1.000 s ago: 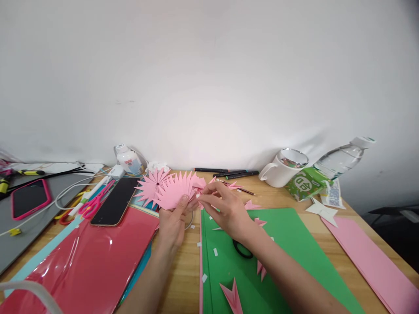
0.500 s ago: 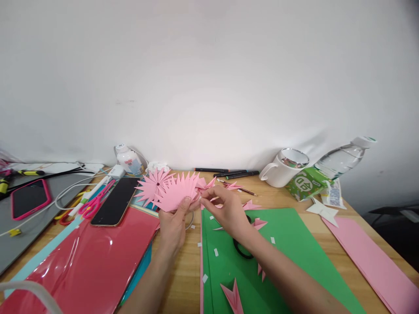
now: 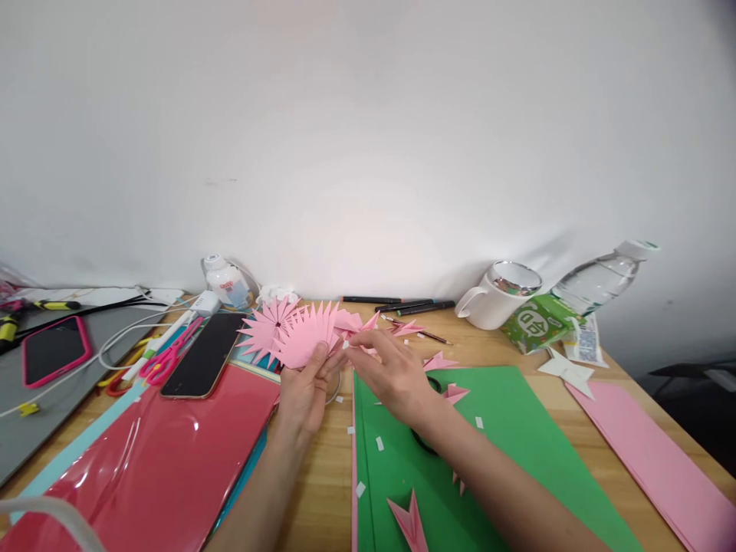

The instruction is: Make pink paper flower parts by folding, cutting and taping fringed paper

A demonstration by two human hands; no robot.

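My left hand (image 3: 304,387) pinches a pink folded-paper fan (image 3: 304,337) with a row of pointed tips, its thumb lying across the lower edge. My right hand (image 3: 394,372) is close beside it, thumb and fingertips pressed together on a tiny white piece of tape (image 3: 346,345) at the left fingertips. Behind the fan lies a round pink paper pinwheel (image 3: 267,326). Below my right wrist, black-handled scissors (image 3: 422,442) rest partly hidden on green paper (image 3: 517,437). A folded pink piece (image 3: 409,521) lies nearer on that paper, among small white tape bits (image 3: 360,489).
Left are a black phone (image 3: 204,356), pink scissors (image 3: 169,353), a red plastic-covered sheet (image 3: 166,460) and a white bottle (image 3: 227,282). Markers (image 3: 425,307) lie by the wall. A white mug (image 3: 494,299), water bottle (image 3: 603,276) and pink paper strips (image 3: 644,452) stand or lie right.
The fan has tilted and shifted slightly in my left hand. My right hand has moved a little left, bringing the white tape to the left fingertips.
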